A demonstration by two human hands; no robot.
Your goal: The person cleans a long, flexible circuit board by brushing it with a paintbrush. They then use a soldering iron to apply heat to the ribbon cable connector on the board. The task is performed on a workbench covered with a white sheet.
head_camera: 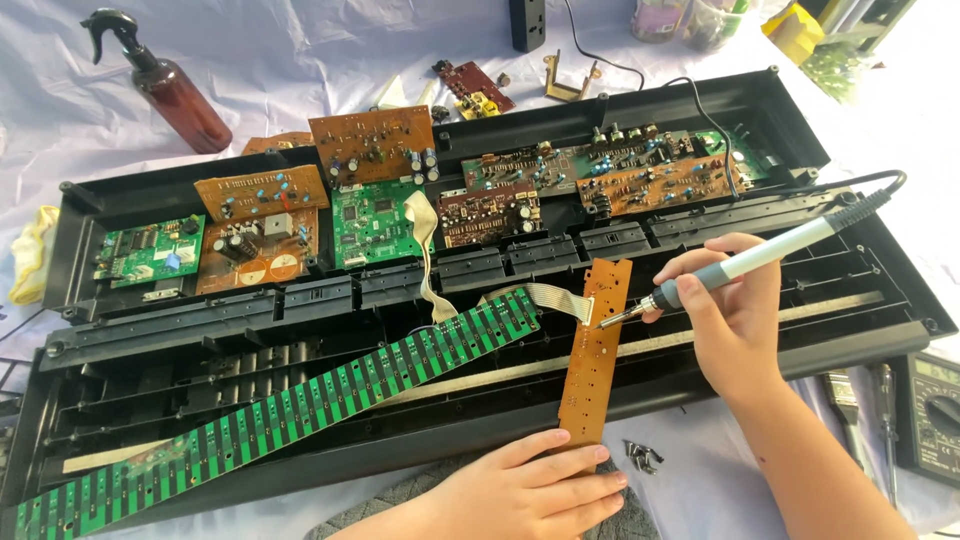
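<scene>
My right hand (728,318) grips a grey and white soldering iron (760,258) like a pen, its tip touching the upper right edge of a narrow brown circuit board (596,350). That board stands tilted across the open black keyboard case (860,290). My left hand (530,490) lies flat by the board's lower end, fingers spread, touching its bottom edge. A grey ribbon cable (550,296) joins the brown board to a long green contact strip (290,415) running diagonally to the lower left.
Several green and brown circuit boards (370,210) sit in the case's rear half. A brown spray bottle (175,95) stands at the back left, a yellow cloth (35,255) at the left. Loose screws (643,457) and a multimeter (930,410) lie at the lower right.
</scene>
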